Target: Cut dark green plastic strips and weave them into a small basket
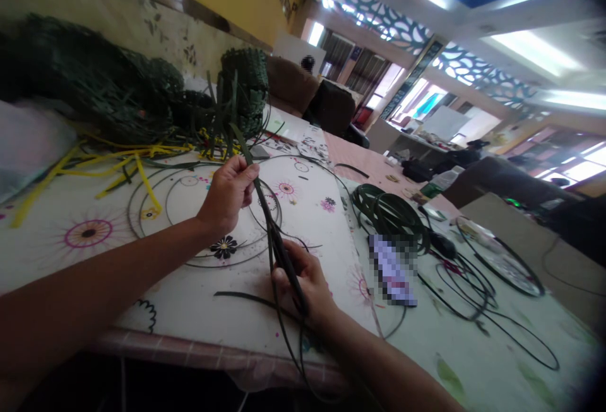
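Note:
My left hand (230, 192) pinches a dark green flat strip (259, 194) above the flowered white table covering. Lower and to the right, my right hand (303, 279) is closed round a dark, slim tool (290, 268), whose upper end meets the strip. Its exact kind cannot be made out. Thin strips hang in a loop below my right hand. Another dark strip (237, 294) lies near the front edge, passing behind my right fingers. Beyond my left hand stands a woven dark green piece (245, 87) with loose strip ends.
Yellow strips (76, 172) and a dark woven heap (99, 84) lie at the left. To the right are a coil of green strip (388, 213), a partly blurred purple item (391, 270), looped cords (466, 286) and a plastic bottle (442, 182). Dark chairs stand behind.

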### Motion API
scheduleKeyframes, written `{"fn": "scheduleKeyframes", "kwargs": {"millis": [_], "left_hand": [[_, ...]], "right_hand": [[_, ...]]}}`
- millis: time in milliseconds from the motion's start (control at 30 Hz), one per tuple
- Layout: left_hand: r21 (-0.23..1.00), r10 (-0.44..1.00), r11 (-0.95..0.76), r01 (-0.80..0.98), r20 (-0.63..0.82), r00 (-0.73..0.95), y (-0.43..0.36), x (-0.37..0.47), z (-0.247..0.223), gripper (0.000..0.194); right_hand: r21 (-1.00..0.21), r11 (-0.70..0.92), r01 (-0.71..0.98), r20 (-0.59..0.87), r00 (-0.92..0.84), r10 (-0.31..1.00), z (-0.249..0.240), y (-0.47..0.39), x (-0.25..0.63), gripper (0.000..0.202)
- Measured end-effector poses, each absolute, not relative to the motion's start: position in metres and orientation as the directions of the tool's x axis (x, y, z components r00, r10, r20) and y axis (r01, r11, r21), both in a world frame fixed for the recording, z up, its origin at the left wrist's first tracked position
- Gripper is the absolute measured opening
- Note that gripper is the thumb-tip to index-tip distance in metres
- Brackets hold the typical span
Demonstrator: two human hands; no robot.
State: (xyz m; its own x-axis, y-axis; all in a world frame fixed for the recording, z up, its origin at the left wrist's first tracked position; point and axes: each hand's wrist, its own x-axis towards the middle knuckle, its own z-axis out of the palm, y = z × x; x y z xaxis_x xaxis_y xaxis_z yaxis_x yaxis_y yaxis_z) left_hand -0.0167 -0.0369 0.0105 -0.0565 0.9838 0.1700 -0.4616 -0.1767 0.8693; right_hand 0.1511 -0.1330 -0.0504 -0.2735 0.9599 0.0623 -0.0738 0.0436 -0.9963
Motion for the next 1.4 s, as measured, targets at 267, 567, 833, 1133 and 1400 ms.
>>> {"fn": "scheduleKeyframes", "kwargs": {"millis": [267,567,833,1133,1400], "left_hand": [[0.875,0.988,-0.148,-0.462,0.115,-0.099,-0.018,-0.027,0.006,0.027],[0.861,0.981,-0.193,-0.47,0.162,-0.107,-0.03,-0.019,0.01,0.029],[0.862,0.98,-0.196,-0.467,0.164,-0.108,-0.03,-0.021,0.011,0.035],[0.854,0.974,-0.227,-0.469,0.188,-0.129,-0.023,-0.026,0.011,0.034],[0.874,0.982,-0.191,-0.446,0.171,-0.086,-0.031,-0.023,0.015,0.035]], "right_hand": [[-0.999,-0.026,-0.021,-0.018,-0.316,0.948,-0.044,-0.138,0.15,0.042],[-0.999,0.02,-0.038,0.03,-0.291,0.956,-0.049,-0.136,0.15,0.063],[-0.999,0.011,-0.048,0.024,-0.283,0.959,-0.046,-0.136,0.151,0.053],[-0.995,-0.07,-0.07,-0.047,-0.293,0.955,-0.045,-0.138,0.149,0.058],[-0.998,0.0,-0.06,0.017,-0.287,0.958,-0.048,-0.133,0.152,0.063]]}}
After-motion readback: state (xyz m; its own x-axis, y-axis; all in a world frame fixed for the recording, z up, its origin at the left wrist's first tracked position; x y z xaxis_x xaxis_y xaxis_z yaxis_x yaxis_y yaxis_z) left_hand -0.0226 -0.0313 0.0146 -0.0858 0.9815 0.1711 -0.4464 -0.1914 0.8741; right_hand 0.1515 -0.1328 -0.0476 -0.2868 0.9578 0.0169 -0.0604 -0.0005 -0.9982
